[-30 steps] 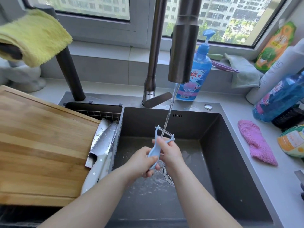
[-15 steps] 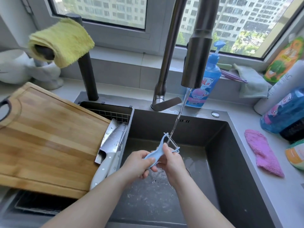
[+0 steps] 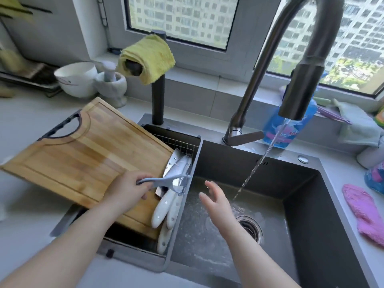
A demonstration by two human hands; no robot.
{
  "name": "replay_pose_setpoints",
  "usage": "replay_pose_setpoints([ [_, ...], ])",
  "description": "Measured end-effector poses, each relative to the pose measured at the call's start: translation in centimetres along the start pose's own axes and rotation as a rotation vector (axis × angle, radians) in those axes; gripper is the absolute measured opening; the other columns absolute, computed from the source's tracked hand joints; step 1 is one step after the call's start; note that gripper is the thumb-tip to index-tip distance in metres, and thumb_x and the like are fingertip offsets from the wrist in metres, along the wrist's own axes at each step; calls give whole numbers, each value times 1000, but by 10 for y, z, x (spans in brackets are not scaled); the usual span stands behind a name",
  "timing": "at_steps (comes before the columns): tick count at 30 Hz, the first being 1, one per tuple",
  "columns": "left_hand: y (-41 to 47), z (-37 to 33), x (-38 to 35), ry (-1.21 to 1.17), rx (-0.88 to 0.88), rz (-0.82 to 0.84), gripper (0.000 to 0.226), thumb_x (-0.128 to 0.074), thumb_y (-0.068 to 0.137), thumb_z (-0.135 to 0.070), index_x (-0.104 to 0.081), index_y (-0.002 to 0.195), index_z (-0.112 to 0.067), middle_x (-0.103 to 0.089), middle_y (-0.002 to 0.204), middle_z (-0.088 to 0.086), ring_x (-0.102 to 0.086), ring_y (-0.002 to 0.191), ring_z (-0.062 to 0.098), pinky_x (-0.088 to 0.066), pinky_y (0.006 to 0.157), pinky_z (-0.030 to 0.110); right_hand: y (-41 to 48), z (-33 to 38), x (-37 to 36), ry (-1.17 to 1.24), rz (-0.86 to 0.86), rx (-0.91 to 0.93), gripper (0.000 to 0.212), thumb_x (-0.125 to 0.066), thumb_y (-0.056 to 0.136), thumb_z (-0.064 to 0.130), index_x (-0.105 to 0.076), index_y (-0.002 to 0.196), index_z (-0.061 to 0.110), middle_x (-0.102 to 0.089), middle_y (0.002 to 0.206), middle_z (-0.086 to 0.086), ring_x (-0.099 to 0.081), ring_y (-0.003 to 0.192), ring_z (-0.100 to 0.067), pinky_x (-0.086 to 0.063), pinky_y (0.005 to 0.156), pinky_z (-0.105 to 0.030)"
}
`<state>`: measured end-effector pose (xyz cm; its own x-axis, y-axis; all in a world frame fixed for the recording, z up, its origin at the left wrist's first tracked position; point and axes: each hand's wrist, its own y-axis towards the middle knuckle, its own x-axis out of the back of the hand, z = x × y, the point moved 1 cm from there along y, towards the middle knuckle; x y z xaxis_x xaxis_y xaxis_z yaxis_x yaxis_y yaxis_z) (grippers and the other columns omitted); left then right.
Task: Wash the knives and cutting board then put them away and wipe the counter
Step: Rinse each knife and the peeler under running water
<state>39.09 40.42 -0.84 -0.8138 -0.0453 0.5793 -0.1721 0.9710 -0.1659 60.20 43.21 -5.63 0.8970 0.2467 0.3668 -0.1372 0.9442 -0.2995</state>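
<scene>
Peeler (image 3: 166, 180) comes out of the stream (image 3: 255, 165) now, left hand (image 3: 126, 190) gripping its handle above the knives (image 3: 166, 204) at the cutting board (image 3: 83, 154)'s right edge, right hand (image 3: 216, 196) spread empty over the sink (image 3: 301, 204), so washing the knives looks next.

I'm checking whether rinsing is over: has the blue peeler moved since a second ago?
Yes. The left hand has carried the peeler leftward, out from under the faucet's stream and over the knives left of the basin.

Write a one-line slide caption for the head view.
Left hand holds a blue peeler over the knives; right hand open, faucet running.
</scene>
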Motion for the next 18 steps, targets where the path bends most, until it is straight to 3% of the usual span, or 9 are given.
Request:
replay_pose_setpoints([
  [4, -16, 14, 44, 142, -115, -48, 30, -62, 83, -8, -62, 69, -35, -62, 89, -5, -56, 78, 14, -44, 68, 27, 2, 12, -32, -283, 63, 175, 61, -54, 92, 26, -25, 145, 16, -10, 156, 4, -7, 144, -10, -10, 114, -23],
  [6, -25, 17, 61, 340, -209, -50, 16, -63, 84, -17, -68, 83, -32, -62, 93, -11, -55, 83, 7, -42, 69, 23, 2, 11, -46, -459, 122, 212, 66, -53, 92, 30, -19, 146, 15, -2, 157, 4, 2, 145, -9, -4, 114, -21],
  [8, -30, 20, 69, 593, -302, 11, 17, -56, 89, -27, -67, 101, -32, -57, 97, -20, -54, 91, 4, -36, 62, 13, 2, 7, -55, -591, 134, 240, 66, -50, 93, 31, -15, 147, 15, 6, 157, 4, 10, 144, -10, -1, 113, -20],
  [10, -32, 25, 67, 742, -336, 95, 23, -50, 92, -31, -64, 110, -34, -56, 107, -20, -55, 100, 6, -28, 57, 10, 2, 5, -57, -596, 108, 246, 65, -49, 94, 29, -16, 147, 14, 7, 157, 5, 11, 144, -8, 1, 111, -17],
  [12, -29, 32, 60, 796, -342, 156, 24, -49, 93, -25, -65, 111, -28, -59, 113, -10, -57, 103, 16, -26, 54, 16, 1, 5, -58, -584, 88, 249, 64, -51, 93, 30, -20, 146, 14, 5, 157, 6, 10, 144, -7, 1, 111, -18],
  [15, -21, 42, 45, 1025, -404, 276, 28, -41, 96, -23, -58, 118, -25, -54, 117, -4, -55, 105, 21, -31, 61, 24, 0, 4, -61, -574, 57, 241, 63, -54, 91, 31, -25, 145, 14, 0, 157, 6, 7, 144, -7, -2, 113, -21],
  [18, -20, 46, 30, 1073, -431, 375, 30, -40, 96, -15, -55, 121, -21, -52, 117, -1, -53, 104, 21, -21, 49, 21, 0, 2, -64, -557, 27, 223, 63, -56, 90, 30, -28, 144, 14, -3, 157, 7, 4, 144, -6, -3, 114, -22],
])
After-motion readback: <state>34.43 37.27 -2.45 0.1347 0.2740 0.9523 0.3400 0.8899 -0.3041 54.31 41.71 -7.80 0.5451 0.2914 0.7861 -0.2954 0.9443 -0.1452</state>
